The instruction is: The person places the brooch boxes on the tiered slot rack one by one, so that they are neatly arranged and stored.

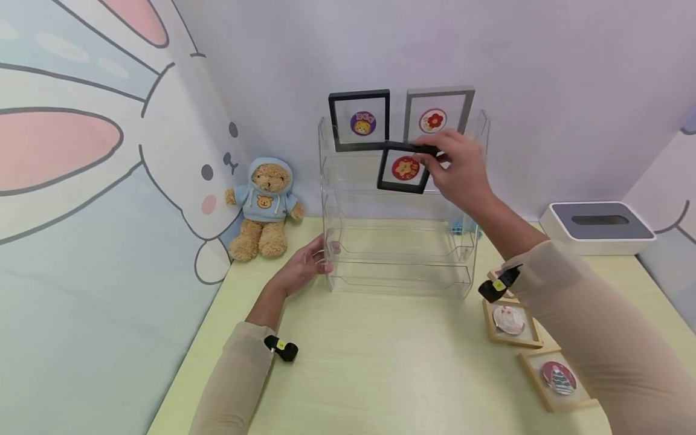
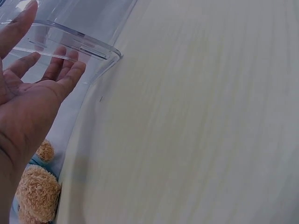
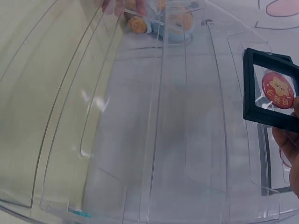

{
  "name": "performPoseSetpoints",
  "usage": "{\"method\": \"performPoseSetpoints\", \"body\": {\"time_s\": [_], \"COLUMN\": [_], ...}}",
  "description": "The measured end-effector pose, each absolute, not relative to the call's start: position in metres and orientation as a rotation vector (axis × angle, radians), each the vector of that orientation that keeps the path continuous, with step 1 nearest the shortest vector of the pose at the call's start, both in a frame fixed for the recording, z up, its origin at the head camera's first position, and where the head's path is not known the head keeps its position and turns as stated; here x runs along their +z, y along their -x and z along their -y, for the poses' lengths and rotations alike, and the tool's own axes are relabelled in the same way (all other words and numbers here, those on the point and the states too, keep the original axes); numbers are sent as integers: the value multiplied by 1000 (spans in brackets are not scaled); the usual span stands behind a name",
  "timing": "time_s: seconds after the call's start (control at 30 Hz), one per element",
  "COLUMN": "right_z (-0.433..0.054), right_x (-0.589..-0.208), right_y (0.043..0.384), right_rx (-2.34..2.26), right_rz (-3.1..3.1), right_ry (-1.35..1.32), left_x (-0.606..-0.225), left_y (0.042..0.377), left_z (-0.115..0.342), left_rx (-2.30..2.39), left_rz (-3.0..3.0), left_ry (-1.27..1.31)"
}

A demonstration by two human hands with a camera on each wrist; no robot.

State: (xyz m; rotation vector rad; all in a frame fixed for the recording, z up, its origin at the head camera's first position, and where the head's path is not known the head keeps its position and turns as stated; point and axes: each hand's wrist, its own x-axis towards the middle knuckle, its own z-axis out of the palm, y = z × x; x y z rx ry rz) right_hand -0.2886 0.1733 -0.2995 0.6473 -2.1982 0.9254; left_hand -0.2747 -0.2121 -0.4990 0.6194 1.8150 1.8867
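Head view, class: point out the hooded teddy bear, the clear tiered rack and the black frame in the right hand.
Hooded teddy bear point(image 1: 264, 209): head view, on the hoodie's front.
Clear tiered rack point(image 1: 399, 273): head view, on the lowest front panel.
Black frame point(image 1: 405, 168) in the right hand point(image 1: 459, 169): head view, on its red star badge.

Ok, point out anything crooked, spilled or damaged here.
The nearest wooden frame on the table lies turned at a different angle from the wooden frame behind it. The black frame the right hand holds tilts too, understandably. I see no spill or damage.
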Motion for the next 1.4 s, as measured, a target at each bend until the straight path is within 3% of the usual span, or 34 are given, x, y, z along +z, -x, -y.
{"method": "performPoseSetpoints", "body": {"time_s": [0.57,1.4], "right_z": [-126,-92], "right_x": [-306,-329], "right_y": [314,325], "right_rx": [1105,953], "right_rz": [1987,2037], "right_ry": [-574,-730], "left_x": [-500,-499], "left_y": [274,274], "left_z": [211,212], "left_rx": [1879,1876], "left_rz": [-1835,-1840], "left_ry": [-608,-590]}}
